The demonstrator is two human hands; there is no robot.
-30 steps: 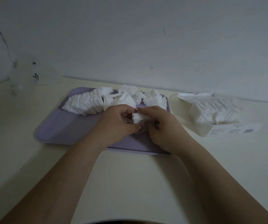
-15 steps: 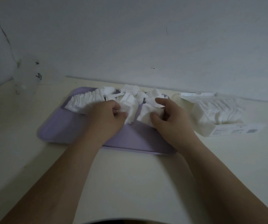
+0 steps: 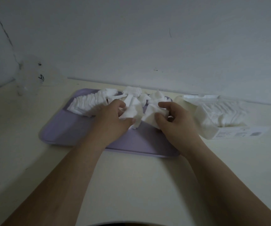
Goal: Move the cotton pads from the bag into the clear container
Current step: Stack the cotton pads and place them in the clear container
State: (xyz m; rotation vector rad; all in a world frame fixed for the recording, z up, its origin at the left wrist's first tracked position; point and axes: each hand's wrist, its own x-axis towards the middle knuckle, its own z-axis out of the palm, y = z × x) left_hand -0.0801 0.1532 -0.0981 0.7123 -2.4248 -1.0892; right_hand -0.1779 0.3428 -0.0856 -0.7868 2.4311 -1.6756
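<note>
Cotton pads are spread along the far side of the purple tray, with a fanned row at left and loose heaps toward the middle. The centre clump is gripped by the left hand, fingers curled round it. The right clump is pinched between thumb and fingers of the right hand. The bag, partly filled with pads, is laid just right of the tray. The clear container is stood well apart, far left.

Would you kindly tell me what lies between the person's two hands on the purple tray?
In the head view, crumpled cotton pads lie between the left hand and the right hand, each gripping some; nearer the camera, bare purple tray shows.
</note>
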